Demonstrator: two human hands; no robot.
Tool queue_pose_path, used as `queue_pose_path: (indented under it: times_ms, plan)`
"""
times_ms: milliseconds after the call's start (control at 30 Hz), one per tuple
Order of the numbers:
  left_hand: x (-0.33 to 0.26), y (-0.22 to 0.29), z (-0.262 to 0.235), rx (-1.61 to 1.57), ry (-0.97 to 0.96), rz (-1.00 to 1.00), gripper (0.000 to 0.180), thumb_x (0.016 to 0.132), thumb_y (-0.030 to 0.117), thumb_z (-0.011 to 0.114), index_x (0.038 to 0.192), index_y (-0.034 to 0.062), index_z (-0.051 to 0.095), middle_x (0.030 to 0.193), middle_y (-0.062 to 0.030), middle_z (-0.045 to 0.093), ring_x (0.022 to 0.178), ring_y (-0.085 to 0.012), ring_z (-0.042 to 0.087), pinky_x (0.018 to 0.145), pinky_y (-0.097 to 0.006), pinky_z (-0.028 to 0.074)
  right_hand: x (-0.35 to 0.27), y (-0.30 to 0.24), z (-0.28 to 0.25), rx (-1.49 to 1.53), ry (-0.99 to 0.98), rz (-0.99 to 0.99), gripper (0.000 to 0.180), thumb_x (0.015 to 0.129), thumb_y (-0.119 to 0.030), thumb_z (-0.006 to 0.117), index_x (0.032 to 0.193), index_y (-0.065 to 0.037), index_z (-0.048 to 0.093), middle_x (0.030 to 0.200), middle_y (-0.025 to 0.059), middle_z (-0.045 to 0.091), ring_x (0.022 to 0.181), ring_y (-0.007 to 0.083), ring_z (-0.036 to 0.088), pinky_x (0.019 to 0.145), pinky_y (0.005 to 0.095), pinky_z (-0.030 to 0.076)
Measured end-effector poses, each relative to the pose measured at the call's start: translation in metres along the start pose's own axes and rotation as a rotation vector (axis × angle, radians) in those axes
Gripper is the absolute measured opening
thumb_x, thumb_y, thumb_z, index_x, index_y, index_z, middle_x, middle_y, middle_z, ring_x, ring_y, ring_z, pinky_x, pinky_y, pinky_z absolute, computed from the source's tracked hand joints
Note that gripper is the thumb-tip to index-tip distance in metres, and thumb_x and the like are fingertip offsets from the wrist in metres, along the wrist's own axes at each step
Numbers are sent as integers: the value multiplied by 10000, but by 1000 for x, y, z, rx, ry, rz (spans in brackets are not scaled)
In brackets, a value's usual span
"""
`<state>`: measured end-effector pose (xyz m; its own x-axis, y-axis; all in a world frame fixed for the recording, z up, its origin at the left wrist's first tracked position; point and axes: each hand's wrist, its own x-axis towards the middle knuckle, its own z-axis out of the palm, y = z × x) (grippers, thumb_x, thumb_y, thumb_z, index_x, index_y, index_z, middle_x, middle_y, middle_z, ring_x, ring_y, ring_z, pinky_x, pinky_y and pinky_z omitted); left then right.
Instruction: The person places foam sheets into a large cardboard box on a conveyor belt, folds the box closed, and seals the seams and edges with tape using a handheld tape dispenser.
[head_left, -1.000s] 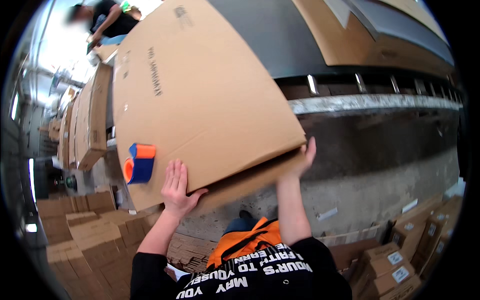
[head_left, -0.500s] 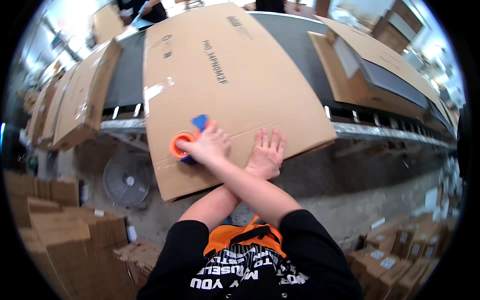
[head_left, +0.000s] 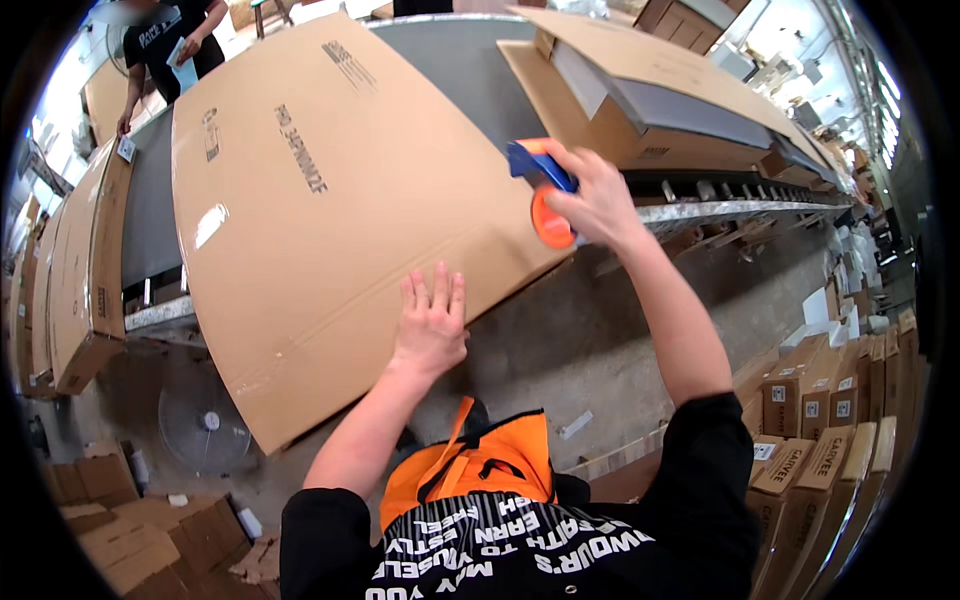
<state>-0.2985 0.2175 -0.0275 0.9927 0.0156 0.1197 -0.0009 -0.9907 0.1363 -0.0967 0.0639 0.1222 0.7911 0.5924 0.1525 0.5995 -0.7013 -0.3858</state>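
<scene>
A large flat brown cardboard carton (head_left: 330, 260) lies across the conveyor in front of me, with black print on top and a shiny patch of clear tape toward its left side. My left hand (head_left: 432, 325) rests flat on the carton near its front edge, fingers stretched and slightly apart. Above the carton's right edge, my right hand (head_left: 600, 200) grips a blue and orange tape dispenser (head_left: 553, 215). A crease runs across the top between the hands. Whether tape is stretched from the dispenser cannot be made out.
The conveyor's metal rail (head_left: 160, 312) runs under the carton. A partly opened carton (head_left: 670, 130) stands on the right, and upright cartons (head_left: 85, 270) on the left. A floor fan (head_left: 205, 425) stands below. A co-worker (head_left: 165, 45) is at the far left. Stacked boxes (head_left: 815, 460) fill the lower right.
My right hand has carried the tape dispenser from the carton's left side to its right edge, so my forearms no longer cross. The left hand stays flat on the carton. The view has shifted.
</scene>
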Motion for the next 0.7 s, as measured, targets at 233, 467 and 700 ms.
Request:
queue_pose_path:
  times_ms: [233,467,700]
  plan:
    - [-19,-17,-3,54,20,-37,857,667,322,803,1394,14,472,1460,-261,408,1265,-553,426,1102,-592,313,-82,38,34,-369,-585,-178,344,619,-282,649,876,-60,703,901,229,627,834,395,671,748,460,551]
    - [-16,-6,-6,17,-17,1,907,669,338,818,1416,2,429,1475,-255,387,1314,-537,379,1126,-567,296,-104,43,145,-479,-609,-171,325,607,-277,690,817,-30,713,922,215,614,781,330,655,734,431,557]
    - [-165,-106,-47,226,-111,-16,1026,683,343,819,1455,-71,285,1539,-275,246,1416,-459,262,1161,-515,261,-214,-49,121,-286,-566,155,421,657,-297,623,1054,-184,702,1058,212,610,869,362,679,774,461,545]
